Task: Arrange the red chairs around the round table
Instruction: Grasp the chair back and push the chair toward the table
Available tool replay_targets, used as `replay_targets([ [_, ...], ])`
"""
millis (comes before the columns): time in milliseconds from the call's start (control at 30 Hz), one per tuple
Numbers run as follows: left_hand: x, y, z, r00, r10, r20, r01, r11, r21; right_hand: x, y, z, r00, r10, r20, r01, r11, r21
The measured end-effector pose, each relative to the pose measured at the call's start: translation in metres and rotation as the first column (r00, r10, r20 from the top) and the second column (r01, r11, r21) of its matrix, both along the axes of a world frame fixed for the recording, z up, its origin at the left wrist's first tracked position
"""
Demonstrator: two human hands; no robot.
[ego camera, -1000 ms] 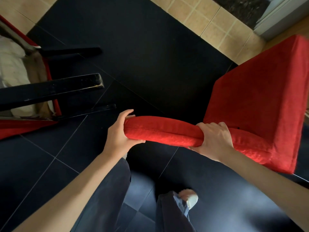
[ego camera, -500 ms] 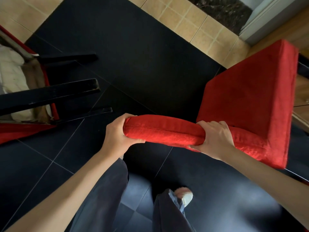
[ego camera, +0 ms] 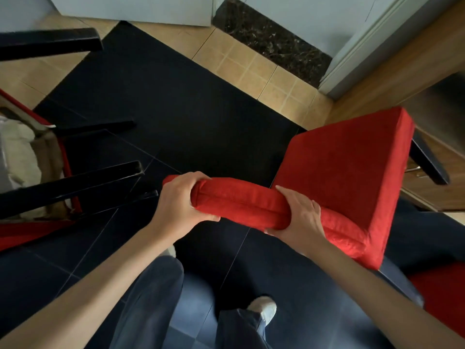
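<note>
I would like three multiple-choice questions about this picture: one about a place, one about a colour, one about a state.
1. Where do the left hand and right hand hold the red chair?
A. on its seat
B. on its padded backrest top
C. on a leg

2. What colour are the legs of the overturned chair at left?
A. black
B. white
C. red

3. In what state are the hands?
A. both open
B. one free
C. both gripping

Answers:
1 B, the fingers wrap the backrest's top edge.
2 A, the legs are dark black bars.
3 C, both hands curl round the cushion.
</note>
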State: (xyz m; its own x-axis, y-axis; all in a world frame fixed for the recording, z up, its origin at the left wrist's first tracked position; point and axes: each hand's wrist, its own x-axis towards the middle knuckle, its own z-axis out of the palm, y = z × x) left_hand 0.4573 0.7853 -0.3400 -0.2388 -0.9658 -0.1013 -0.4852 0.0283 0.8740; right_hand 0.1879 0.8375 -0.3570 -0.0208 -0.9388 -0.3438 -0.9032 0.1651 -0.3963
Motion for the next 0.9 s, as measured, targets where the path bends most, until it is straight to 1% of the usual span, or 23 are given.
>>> replay_targets([
  [100,-0.006,-0.006,0.01,1.0,-0.026,0.001,0.026,0.999,-0.022,0.006,-0.003,0.007,0.998,-0.059,0.036,0.062,0.993,-0.098],
  [200,-0.008,-0.014,0.012,0.996,-0.076,-0.056,0.075,0.997,-0.013,0.0,-0.004,0.011,0.99,-0.12,0.075,0.13,0.982,-0.138],
  [233,-0.008,-0.019,0.011,0.992,-0.112,-0.048,0.113,0.993,0.017,-0.001,-0.006,0.011,0.989,-0.125,0.083,0.136,0.981,-0.14],
  [333,-0.001,-0.035,0.001,0.971,-0.224,0.085,0.207,0.963,0.172,-0.001,-0.013,0.011,0.989,-0.103,0.103,0.116,0.985,-0.131],
  [433,0.007,-0.048,-0.008,0.967,-0.245,0.067,0.22,0.941,0.256,0.0,-0.027,0.01,0.994,-0.058,0.087,0.068,0.991,-0.114],
  [600,0.009,-0.052,-0.01,0.962,-0.239,0.134,0.203,0.95,0.236,-0.005,-0.038,0.012,0.996,-0.03,0.078,0.038,0.993,-0.112],
  [700,0.003,-0.048,-0.003,0.955,-0.266,0.13,0.237,0.95,0.203,-0.013,-0.036,0.02,0.997,-0.038,0.061,0.044,0.995,-0.094],
  [800,-0.007,-0.048,0.014,0.942,-0.295,0.159,0.272,0.95,0.151,-0.021,-0.032,0.033,0.996,-0.073,0.047,0.077,0.994,-0.08],
  [900,-0.018,-0.054,0.039,0.933,-0.314,0.174,0.303,0.949,0.086,-0.031,-0.027,0.051,0.989,-0.128,0.07,0.132,0.989,-0.064],
])
